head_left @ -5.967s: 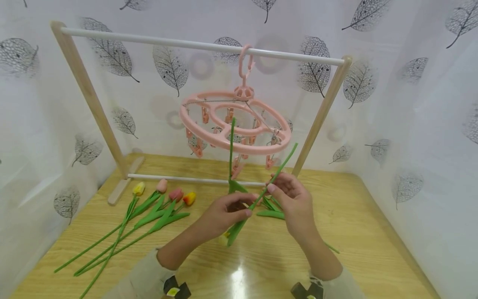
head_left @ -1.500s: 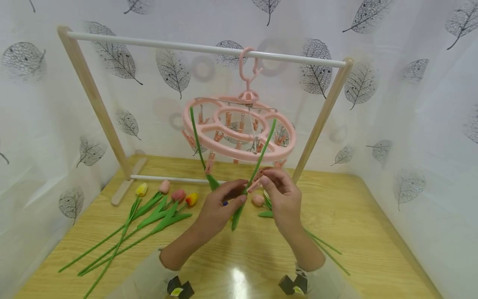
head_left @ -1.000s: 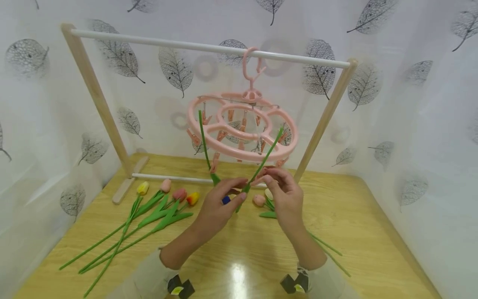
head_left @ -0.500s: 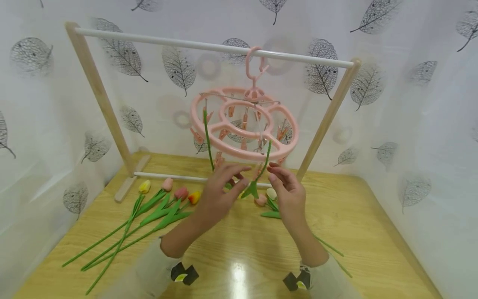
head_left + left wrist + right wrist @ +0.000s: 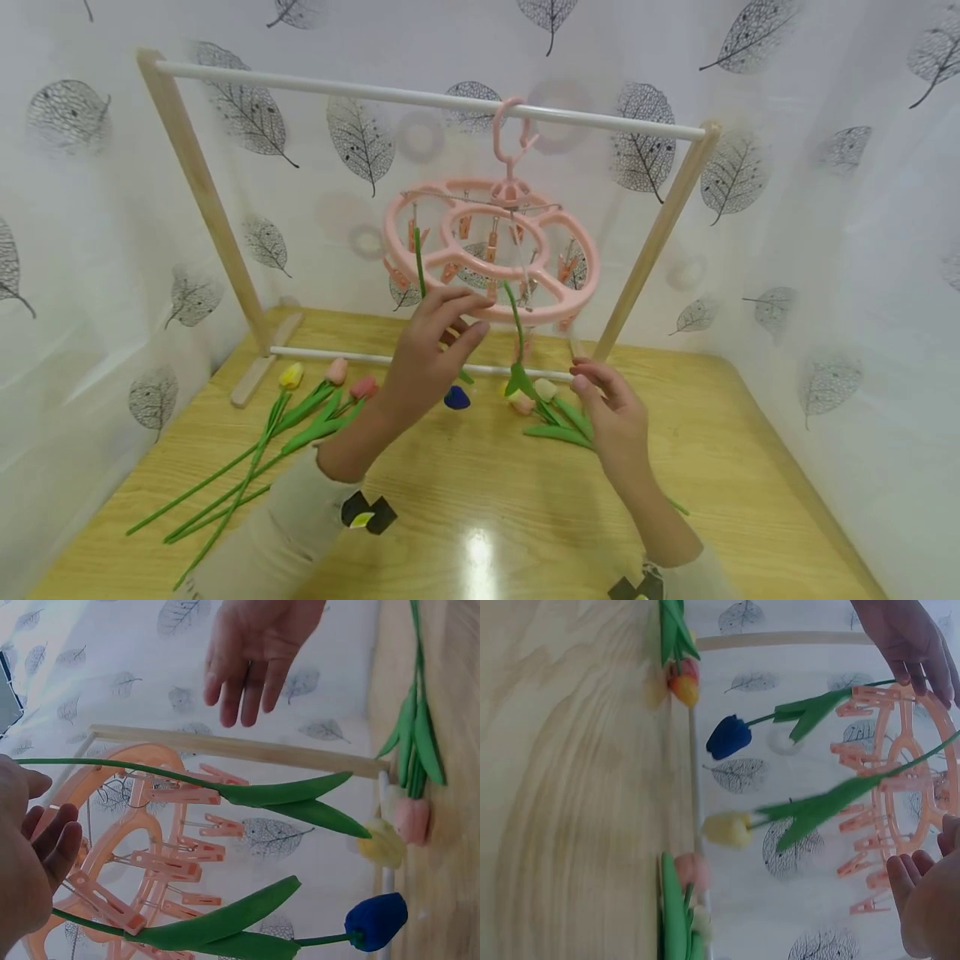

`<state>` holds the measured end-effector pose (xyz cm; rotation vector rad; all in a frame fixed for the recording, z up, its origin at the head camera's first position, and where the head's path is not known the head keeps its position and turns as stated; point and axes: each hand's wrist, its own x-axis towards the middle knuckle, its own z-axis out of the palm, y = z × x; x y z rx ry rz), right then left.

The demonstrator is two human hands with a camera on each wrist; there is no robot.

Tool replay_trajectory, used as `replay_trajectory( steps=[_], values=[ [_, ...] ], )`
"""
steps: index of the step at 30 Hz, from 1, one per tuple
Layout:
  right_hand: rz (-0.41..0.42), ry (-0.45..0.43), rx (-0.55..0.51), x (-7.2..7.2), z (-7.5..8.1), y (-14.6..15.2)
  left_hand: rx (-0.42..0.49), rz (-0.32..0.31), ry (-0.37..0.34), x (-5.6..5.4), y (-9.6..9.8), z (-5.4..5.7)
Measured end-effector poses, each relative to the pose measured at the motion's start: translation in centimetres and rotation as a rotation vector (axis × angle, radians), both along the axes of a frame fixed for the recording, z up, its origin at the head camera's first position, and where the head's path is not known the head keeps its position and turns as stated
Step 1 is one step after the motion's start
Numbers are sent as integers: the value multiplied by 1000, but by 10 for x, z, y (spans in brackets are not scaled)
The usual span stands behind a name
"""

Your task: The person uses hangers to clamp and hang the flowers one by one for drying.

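A pink round clip hanger (image 5: pixel 592 258) hangs from the rack's white bar. Two artificial tulips dangle from its clips, heads down and stems up. One is a blue tulip (image 5: pixel 729 737); the other is a yellow tulip (image 5: pixel 727 829). A pink clip (image 5: pixel 105 904) grips the blue one at its leaf base. My left hand (image 5: pixel 435 350), fingers loosely bent and holding nothing, is at the hanger's front rim, hiding part of the blue tulip's stem. My right hand (image 5: pixel 615 408) is apart from the hanger, lower right, its fingers relaxed with nothing in them.
Several tulips (image 5: pixel 255 454) lie on the left of the wooden table (image 5: pixel 420 517). More tulips (image 5: pixel 558 421) lie at the right, partly behind the right hand. The rack's wooden posts (image 5: pixel 656 242) stand either side, with a low white rod (image 5: pixel 345 357) near the table.
Earlier, both hands worked a clip onto the yellow tulip's stem; they have since let go. It now hangs and has swung left. The left hand rose toward the rim; the right drew back rightward.
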<state>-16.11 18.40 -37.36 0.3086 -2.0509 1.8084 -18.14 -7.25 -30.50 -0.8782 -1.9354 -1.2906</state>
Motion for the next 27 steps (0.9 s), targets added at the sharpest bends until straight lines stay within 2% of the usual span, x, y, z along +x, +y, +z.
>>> replay_trajectory(
  steps=[5,11,15,18,22,27],
  values=[
    [-42,-19,73,6,-7,20,-63,54,36,-6,-1,3],
    [-73,-52,286,10,-19,46,-146,148,57,-7,-2,9],
    [-63,-116,419,13,-29,63,-188,205,86,-7,-2,10],
    [-32,-158,471,15,-36,74,-196,238,122,-8,-3,11],
    [-7,-172,559,14,-45,86,-198,255,149,-8,-8,11],
    [-1,-206,724,12,-55,100,-224,233,115,-10,-19,10]
  ],
)
